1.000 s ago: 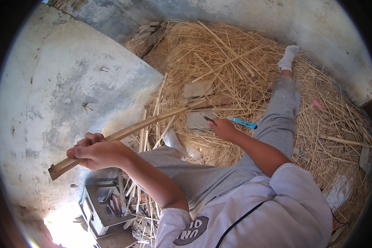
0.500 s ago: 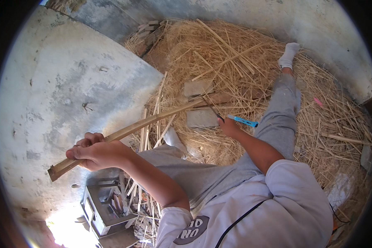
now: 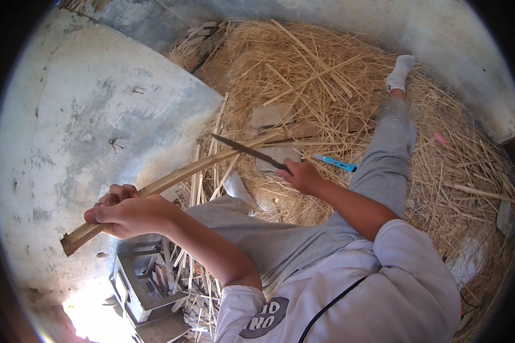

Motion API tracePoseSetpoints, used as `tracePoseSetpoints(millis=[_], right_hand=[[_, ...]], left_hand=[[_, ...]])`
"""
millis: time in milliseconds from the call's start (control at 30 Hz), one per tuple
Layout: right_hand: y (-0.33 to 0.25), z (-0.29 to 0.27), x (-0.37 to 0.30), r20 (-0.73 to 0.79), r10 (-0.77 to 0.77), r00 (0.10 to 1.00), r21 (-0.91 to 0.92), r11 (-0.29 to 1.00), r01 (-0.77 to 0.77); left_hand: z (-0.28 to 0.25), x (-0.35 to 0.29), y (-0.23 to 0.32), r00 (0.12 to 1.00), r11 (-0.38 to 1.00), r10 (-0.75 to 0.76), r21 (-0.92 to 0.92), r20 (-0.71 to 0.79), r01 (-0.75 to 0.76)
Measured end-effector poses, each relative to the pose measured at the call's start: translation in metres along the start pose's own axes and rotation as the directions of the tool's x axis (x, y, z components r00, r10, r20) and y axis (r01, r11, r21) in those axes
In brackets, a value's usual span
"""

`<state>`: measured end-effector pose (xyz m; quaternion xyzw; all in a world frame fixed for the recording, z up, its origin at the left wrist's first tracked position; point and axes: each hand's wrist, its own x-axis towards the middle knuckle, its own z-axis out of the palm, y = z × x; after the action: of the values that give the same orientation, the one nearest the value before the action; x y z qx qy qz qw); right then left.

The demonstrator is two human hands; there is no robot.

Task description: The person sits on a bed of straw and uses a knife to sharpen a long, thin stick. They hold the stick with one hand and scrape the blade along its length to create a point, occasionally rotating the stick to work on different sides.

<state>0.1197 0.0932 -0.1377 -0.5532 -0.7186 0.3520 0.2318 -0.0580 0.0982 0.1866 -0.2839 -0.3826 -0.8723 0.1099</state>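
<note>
My left hand point(image 3: 133, 215) is closed around the near end of a long split bamboo strip point(image 3: 191, 168). That strip slants up and away to the right, its far end down by two flat grey-brown blocks, the farther block point(image 3: 272, 116) and the nearer block point(image 3: 290, 154). In my right hand point(image 3: 304, 178) is a knife point(image 3: 249, 151) with a long dark blade, its tip pointing left. The blade crosses over the strip; whether it touches, I cannot tell. A blue utility knife point(image 3: 336, 163) lies beyond my right hand, next to my leg.
Straw-like bamboo shavings point(image 3: 326, 63) and loose thin strips cover the floor. My outstretched leg point(image 3: 386, 154) lies to the right, the other is bent. A stained wall point(image 3: 80, 126) stands close on the left. Near the lower left is a grey open-framed box point(image 3: 149, 286) with scraps in it.
My right hand has drawn back toward me and left, and the knife has swung from pointing away to lying across the strip. The strip stays in my left hand, shifted slightly.
</note>
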Motion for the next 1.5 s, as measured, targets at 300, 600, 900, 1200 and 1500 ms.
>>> tracePoseSetpoints(millis=[300,600,900,1200,1500], right_hand=[[0.129,0.069,0.027,0.068,0.560,0.826,0.188,0.806,-0.562],[0.027,0.027,0.007,0.011,0.231,0.973,0.229,0.946,-0.228],[0.066,0.047,0.019,0.047,0.224,0.974,0.051,0.973,-0.226],[0.085,0.047,0.014,0.101,0.495,0.863,0.234,0.831,-0.505],[-0.010,0.015,-0.004,-0.030,-0.008,1.000,0.208,0.978,0.014]], left_hand=[[-0.008,0.007,-0.005,1.000,1.000,0.001,0.006,0.005,-0.001],[-0.006,0.003,-0.002,0.997,0.988,0.023,0.154,-0.074,-0.011],[-0.009,0.014,-0.002,0.992,0.975,-0.008,0.220,-0.123,0.035],[-0.003,0.007,-0.007,0.993,0.980,0.016,0.200,-0.121,0.009],[-0.018,0.018,-0.013,0.992,0.981,-0.114,-0.167,-0.061,0.102]])
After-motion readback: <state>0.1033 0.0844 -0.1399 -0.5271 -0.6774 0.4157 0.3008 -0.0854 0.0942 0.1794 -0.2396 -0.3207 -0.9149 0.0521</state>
